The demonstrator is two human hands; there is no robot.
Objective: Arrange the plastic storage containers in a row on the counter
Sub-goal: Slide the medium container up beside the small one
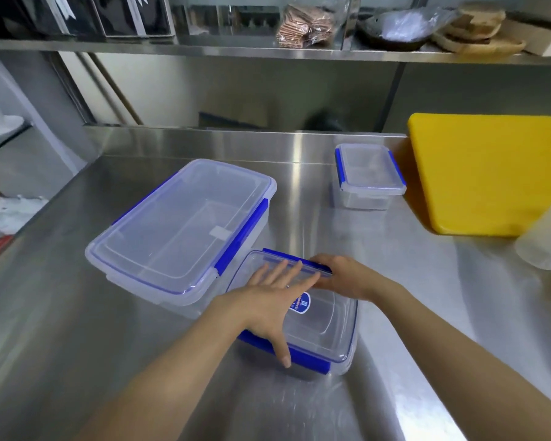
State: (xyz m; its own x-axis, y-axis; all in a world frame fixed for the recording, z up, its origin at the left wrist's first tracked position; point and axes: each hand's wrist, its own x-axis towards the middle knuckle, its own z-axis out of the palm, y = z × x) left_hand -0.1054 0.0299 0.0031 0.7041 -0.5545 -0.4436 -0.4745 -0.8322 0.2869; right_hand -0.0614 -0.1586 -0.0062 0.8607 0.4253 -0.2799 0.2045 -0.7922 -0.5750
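Note:
Three clear plastic containers with blue clip lids stand on the steel counter (395,281). The large container (178,227) sits at centre left. A medium container (325,326) stands just in front of it, close to its right corner. My left hand (277,300) lies flat on the medium container's lid, fingers spread, thumb over the near blue clip. My right hand (337,275) grips its far blue clip edge. The small container (368,173) stands apart at the back right.
A yellow cutting board (490,173) lies at the right, next to the small container. A stack of translucent tubs (547,240) sits at the right edge. A steel shelf (268,52) with packets and bowls hangs above the backsplash. The counter's left edge drops off.

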